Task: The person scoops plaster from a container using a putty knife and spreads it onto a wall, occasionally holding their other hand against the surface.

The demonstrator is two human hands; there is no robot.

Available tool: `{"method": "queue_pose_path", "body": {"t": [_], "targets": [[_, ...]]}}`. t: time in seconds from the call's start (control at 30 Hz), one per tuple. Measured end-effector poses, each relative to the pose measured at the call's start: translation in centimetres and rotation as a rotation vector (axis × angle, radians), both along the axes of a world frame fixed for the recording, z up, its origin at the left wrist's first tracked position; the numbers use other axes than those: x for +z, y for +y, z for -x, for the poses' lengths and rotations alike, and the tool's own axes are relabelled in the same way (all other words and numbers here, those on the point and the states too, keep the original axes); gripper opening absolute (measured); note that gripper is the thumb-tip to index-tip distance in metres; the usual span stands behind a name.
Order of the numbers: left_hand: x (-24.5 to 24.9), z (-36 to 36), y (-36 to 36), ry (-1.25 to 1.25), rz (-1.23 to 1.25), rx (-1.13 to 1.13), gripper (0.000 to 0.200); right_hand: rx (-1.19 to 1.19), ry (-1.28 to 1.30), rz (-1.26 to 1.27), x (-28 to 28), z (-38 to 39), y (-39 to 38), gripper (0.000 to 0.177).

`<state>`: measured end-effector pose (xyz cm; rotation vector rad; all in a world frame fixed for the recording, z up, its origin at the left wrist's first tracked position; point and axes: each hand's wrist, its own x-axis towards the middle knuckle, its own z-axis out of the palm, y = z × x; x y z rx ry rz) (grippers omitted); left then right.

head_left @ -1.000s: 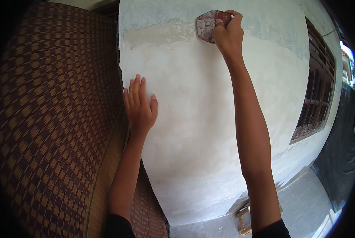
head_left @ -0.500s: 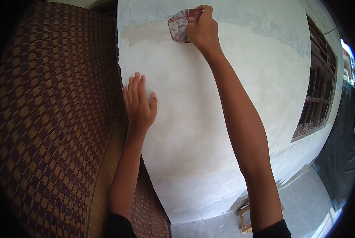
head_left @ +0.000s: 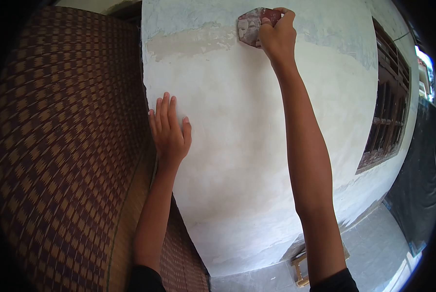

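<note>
A reddish-brown scraper (head_left: pixel 250 29), smeared with pale filler, lies against the upper part of the whitish wall (head_left: pixel 227 126). My right hand (head_left: pixel 280 39) is closed around its right side, with the arm stretched up from below. Lower and to the left, my left hand (head_left: pixel 170 131) rests on the wall near its left edge, fingers spread and nothing held. A greyish damp-looking band (head_left: pixel 189 43) runs across the wall to the left of the scraper.
Woven brown matting (head_left: pixel 72 136) covers the left side, beside the wall's edge. A dark wooden window (head_left: pixel 388 102) is on the right, with black sheeting (head_left: pixel 412 185) beyond it. A small wooden frame (head_left: pixel 300 270) stands on the grey tiled floor (head_left: pixel 373 243).
My right hand and the scraper have moved to the right along the upper wall. My left hand has stayed in nearly the same place.
</note>
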<state>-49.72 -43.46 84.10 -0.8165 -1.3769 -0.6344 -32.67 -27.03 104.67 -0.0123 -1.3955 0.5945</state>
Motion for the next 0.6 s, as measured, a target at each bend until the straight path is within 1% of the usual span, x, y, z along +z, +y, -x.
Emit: {"method": "queue_pose_path", "body": {"t": [0.03, 0.07, 0.1, 0.17, 0.23, 0.27, 0.3, 0.37, 0.4, 0.43, 0.5, 0.57, 0.6], "targets": [[0.1, 0.0, 0.1, 0.001, 0.002, -0.002, 0.056, 0.003, 0.057, -0.066, 0.1, 0.2, -0.3, 0.039], [0.0, 0.1, 0.0, 0.003, 0.0, -0.005, 0.056, -0.007, -0.047, -0.061, -0.2, 0.7, -0.7, 0.039], [0.0, 0.1, 0.0, 0.005, -0.001, -0.007, 0.056, -0.079, -0.079, -0.119, -0.2, 1.7, -0.1, 0.04], [-0.1, 0.1, 0.1, 0.008, 0.002, -0.032, 0.056, -0.156, -0.086, -0.067, -0.4, 1.9, 1.5, 0.04], [0.0, 0.3, -0.1, 0.014, -0.008, -0.05, 0.056, -0.14, -0.055, 0.011, -0.2, 0.0, 2.4, 0.04], [-0.1, 0.2, 0.0, 0.009, -0.011, -0.046, 0.056, -0.087, -0.023, 0.069, -0.1, -0.6, 2.5, 0.039], [-0.1, 0.1, 0.1, 0.007, -0.015, -0.044, 0.056, -0.088, -0.023, 0.066, 0.0, -0.8, 1.8, 0.039], [0.1, 0.0, 0.1, 0.014, -0.011, -0.032, 0.056, 0.021, 0.053, 0.024, -0.1, -0.7, 0.4, 0.04], [0.0, 0.0, 0.1, 0.019, -0.01, -0.018, 0.056, 0.007, 0.018, -0.039, -0.1, 0.3, 0.9, 0.04], [0.1, 0.0, 0.2, 0.019, -0.01, -0.021, 0.056, -0.017, -0.059, -0.043, -0.3, 1.0, 1.2, 0.04], [0.0, 0.2, 0.1, 0.018, -0.006, -0.019, 0.056, -0.111, -0.093, 0.024, -0.5, 1.1, 2.8, 0.039], [-0.2, 0.1, 0.1, 0.005, -0.008, -0.028, 0.056, -0.044, -0.03, 0.114, -0.6, -0.8, 2.9, 0.039], [-0.1, 0.1, 0.2, -0.006, -0.01, -0.041, 0.056, 0.062, 0.028, 0.12, -0.6, -1.3, 2.7, 0.038]]}}
